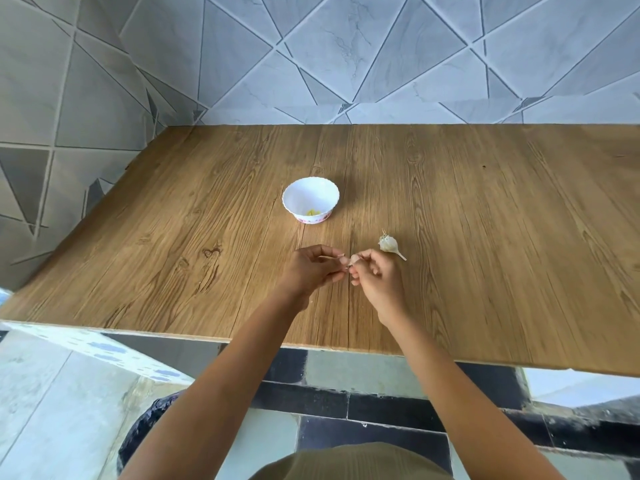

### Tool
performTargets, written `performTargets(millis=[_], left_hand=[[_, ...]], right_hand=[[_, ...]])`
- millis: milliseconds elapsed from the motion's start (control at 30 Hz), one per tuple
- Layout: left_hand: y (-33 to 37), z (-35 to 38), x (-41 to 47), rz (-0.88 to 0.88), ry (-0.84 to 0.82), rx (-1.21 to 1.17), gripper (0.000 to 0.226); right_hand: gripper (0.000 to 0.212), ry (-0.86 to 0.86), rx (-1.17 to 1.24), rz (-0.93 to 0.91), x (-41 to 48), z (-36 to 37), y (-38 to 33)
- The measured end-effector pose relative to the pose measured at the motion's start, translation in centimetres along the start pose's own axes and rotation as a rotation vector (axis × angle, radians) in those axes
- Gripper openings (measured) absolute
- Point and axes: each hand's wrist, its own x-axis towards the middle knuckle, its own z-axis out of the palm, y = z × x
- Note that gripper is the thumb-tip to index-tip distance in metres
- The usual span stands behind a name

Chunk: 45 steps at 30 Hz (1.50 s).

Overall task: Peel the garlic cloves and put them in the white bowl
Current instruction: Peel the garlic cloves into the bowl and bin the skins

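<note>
Both hands are meeting low over the near middle of the table [485, 237], with a clove [354, 259] pinched between them. The right hand [377, 280] is clamping the clove in curled fingertips, likely to keep it steady. The left hand [317, 270], fingers also curled in, is nipping at the clove's left end, probably to catch and pull the skin. The clove is too small to tell how much skin is clinging to it. The bulb [388, 243] is lying just right of the right hand and a little farther off, apart from it and within easy reach for the next clove. The bowl [287, 199] is standing farther out, slightly left of the hands, with something small and yellow showing at its bottom. It is near enough for a short drop once the clove is bare.
</note>
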Motion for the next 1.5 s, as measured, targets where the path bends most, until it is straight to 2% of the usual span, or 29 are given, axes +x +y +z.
performTargets(millis=[133, 300, 467, 600, 667, 767, 833, 967, 1033, 1133, 1300, 1400, 1500], left_hand=[[-0.1, 0.1, -0.3, 0.05, -0.016, -0.023, 0.012], [-0.4, 0.2, -0.3, 0.026, -0.004, -0.064, 0.014], [-0.8, 0.1, -0.2, -0.01, 0.01, -0.069, 0.012], [-1.0, -0.5, -0.2, -0.034, 0.016, -0.025, 0.011], [-1.0, -0.6, -0.1, -0.025, 0.023, 0.02, 0.008], [-1.0, -0.9, 0.3, -0.008, 0.035, 0.054, 0.007], [-1.0, -1.2, 0.4, -0.003, 0.038, 0.055, 0.006], [-1.0, -1.8, 0.6, 0.042, 0.042, 0.137, 0.012], [-0.9, -1.8, 0.6, 0.081, 0.046, 0.231, 0.015], [-1.0, -1.7, 0.7, 0.152, 0.076, 0.345, 0.017], [-1.5, -1.5, 0.8, 0.251, 0.137, 0.421, 0.012], [-1.6, -1.7, 1.0, 0.276, 0.13, 0.445, 0.011], [-1.5, -1.6, 0.9, 0.324, 0.152, 0.502, 0.011]], right_hand=[[0.018, -0.066, 0.149, 0.176, 0.5, -0.1, -0.3], [0.02, -0.086, 0.085, 0.239, 0.9, 0.3, 0.2], [0.013, -0.003, -0.115, 0.146, 1.4, 1.0, 1.3], [0.012, 0.074, -0.311, -0.09, 1.5, 0.7, 1.5], [0.013, 0.169, -0.365, -0.18, 1.5, 0.7, 1.8], [0.013, 0.263, -0.42, -0.227, 1.4, 0.8, 2.3], [0.014, 0.254, -0.419, -0.24, 1.5, 0.7, 2.4], [0.014, 0.169, -0.376, -0.244, 1.3, 0.5, 2.1], [0.007, 0.12, -0.364, -0.234, 1.2, 0.4, 2.2], [0.018, 0.026, -0.344, -0.164, 0.9, 0.3, 1.9], [0.018, -0.09, 0.03, 0.103, 0.5, 0.1, 0.5], [0.015, -0.084, 0.125, 0.136, 0.4, -0.2, 0.0], [0.006, -0.114, 0.103, 0.096, 0.3, -0.3, 0.0]])
